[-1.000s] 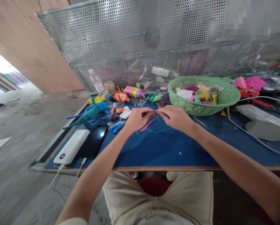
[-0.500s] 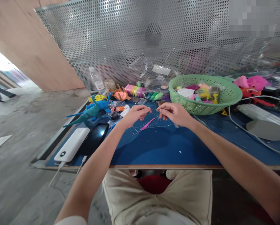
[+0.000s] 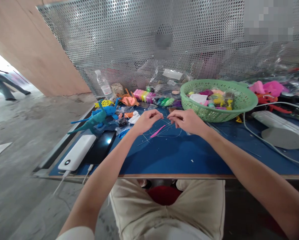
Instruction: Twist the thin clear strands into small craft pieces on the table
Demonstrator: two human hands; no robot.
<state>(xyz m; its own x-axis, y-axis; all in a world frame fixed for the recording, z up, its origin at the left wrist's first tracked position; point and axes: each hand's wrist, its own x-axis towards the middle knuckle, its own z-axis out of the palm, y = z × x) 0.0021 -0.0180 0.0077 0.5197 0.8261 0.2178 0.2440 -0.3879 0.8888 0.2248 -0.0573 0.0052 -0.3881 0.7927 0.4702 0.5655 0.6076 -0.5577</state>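
My left hand point(image 3: 149, 121) is closed in a pinch above the blue table point(image 3: 159, 160); whatever its fingertips hold is too fine to make out. Opposite it, a short gap away, my right hand point(image 3: 184, 120) pinches what looks like a thin wire point(image 3: 174, 136), which curves down below the fingers. Between and under the hands lies a pink plastic modelling tool point(image 3: 157, 131), slanted on the tabletop. More thin wires point(image 3: 144, 140) are scattered around it, some crossing each other.
A green basket point(image 3: 214, 116) of colourful packets stands right of my hands. Blue-green clay dinosaurs point(image 3: 96, 116), a white power bank point(image 3: 76, 152) and a phone point(image 3: 100, 146) sit at left. A water bottle point(image 3: 103, 85) and clay packs point(image 3: 144, 96) line the perforated metal panel point(image 3: 129, 40).
Both hands stay close together, with fingers slightly shifted and more curled. The wire below my right hand now bends in a curve where it lay straighter. A person in the background has moved into view.
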